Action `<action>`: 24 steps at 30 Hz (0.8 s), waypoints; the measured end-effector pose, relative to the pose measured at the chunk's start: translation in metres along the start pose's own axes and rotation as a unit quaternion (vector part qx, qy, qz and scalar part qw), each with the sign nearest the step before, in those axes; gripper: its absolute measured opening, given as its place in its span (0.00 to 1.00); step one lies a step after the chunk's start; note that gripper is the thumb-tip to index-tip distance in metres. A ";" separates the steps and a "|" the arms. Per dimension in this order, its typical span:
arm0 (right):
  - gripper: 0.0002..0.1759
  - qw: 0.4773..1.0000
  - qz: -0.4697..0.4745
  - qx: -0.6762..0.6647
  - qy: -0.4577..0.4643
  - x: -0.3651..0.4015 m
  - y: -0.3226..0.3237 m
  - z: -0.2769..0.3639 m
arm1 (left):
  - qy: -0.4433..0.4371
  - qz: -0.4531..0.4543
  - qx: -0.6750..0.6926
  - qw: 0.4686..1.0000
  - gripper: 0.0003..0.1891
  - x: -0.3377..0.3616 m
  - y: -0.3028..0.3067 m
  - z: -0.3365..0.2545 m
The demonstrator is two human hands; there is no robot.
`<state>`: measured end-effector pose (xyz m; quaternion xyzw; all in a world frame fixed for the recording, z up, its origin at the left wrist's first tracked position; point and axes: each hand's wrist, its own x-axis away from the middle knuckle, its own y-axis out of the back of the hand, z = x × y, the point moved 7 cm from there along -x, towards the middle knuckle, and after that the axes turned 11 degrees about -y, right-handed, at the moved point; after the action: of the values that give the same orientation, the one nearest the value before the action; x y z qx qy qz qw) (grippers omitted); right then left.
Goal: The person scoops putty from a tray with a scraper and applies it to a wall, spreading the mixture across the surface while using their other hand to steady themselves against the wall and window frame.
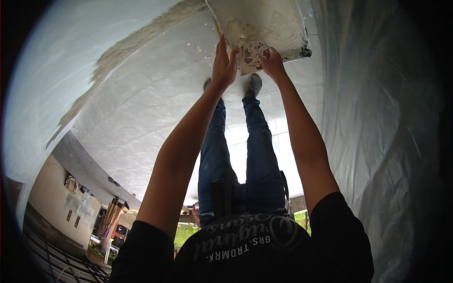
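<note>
So my right hand [272, 63] has the plaster-smeared flat scraper [249, 65] pinched at its side, right over the near edge of the messy white tray [269, 23]. Left hand [224, 66] is at the tray's corner, fingers fairly straight; can't tell if it's gripping.

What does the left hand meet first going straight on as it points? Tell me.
Most likely the left edge of the plaster-smeared board, right by the left hand's fingers; depth is unclear, so they may already be touching.
</note>
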<state>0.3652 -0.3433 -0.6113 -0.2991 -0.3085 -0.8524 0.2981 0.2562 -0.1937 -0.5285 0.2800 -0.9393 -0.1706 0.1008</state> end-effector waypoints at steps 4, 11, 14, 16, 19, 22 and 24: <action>0.21 0.997 -0.010 -0.079 0.025 0.006 0.007 0.013 | 0.011 -0.006 0.015 1.000 0.38 -0.002 0.003 0.005; 0.20 0.990 -0.115 0.030 0.074 0.028 0.029 0.068 | 0.045 -0.013 0.046 0.998 0.37 -0.003 0.005 -0.001; 0.19 0.990 -0.073 0.105 0.067 0.024 0.018 0.079 | 0.041 -0.016 0.031 0.999 0.37 -0.005 0.004 -0.005; 0.22 0.978 -0.067 0.197 0.032 0.023 0.016 0.075 | 0.047 -0.013 0.032 0.998 0.37 -0.004 0.004 -0.004; 0.25 0.979 -0.116 0.161 0.053 0.031 0.033 0.078 | 0.049 -0.008 0.031 0.998 0.36 -0.003 0.005 -0.003; 0.23 0.976 -0.149 0.131 0.085 0.039 0.043 0.083 | 0.042 -0.005 0.023 0.999 0.36 -0.002 0.003 -0.002; 0.19 0.968 -0.191 0.146 0.066 0.040 0.042 0.084 | 0.038 -0.004 0.016 0.999 0.37 -0.002 0.002 -0.001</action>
<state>0.3959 -0.3235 -0.5160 -0.1310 -0.4603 -0.8573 0.1899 0.2568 -0.1911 -0.5265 0.2913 -0.9364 -0.1449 0.1316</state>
